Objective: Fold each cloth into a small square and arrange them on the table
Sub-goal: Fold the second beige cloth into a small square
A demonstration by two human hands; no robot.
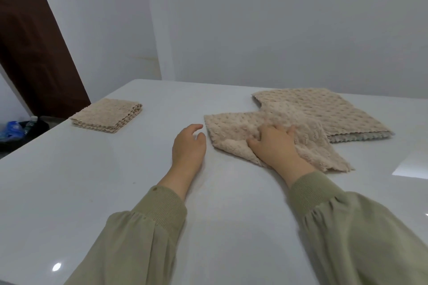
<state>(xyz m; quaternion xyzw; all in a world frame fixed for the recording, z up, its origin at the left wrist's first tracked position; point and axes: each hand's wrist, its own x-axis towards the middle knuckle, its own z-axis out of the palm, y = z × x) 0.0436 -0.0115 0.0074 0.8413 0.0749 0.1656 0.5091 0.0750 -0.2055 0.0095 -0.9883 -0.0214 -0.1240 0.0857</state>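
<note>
Pressing right hand [274,143] flat, fingers spread, on nubby beige cloth [266,136] mid-table | left hand [188,146] loose, empty, just beside its edge | folded square [106,114] far left (scalloped hems) | unfolded stack [324,111] behind | glossy white table [115,180]

No text, label, brand, number or sign can be read anywhere, neither on the cloths nor on the desk.

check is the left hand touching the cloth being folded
No, the left hand rests on the bare table beside the cloth.
</note>
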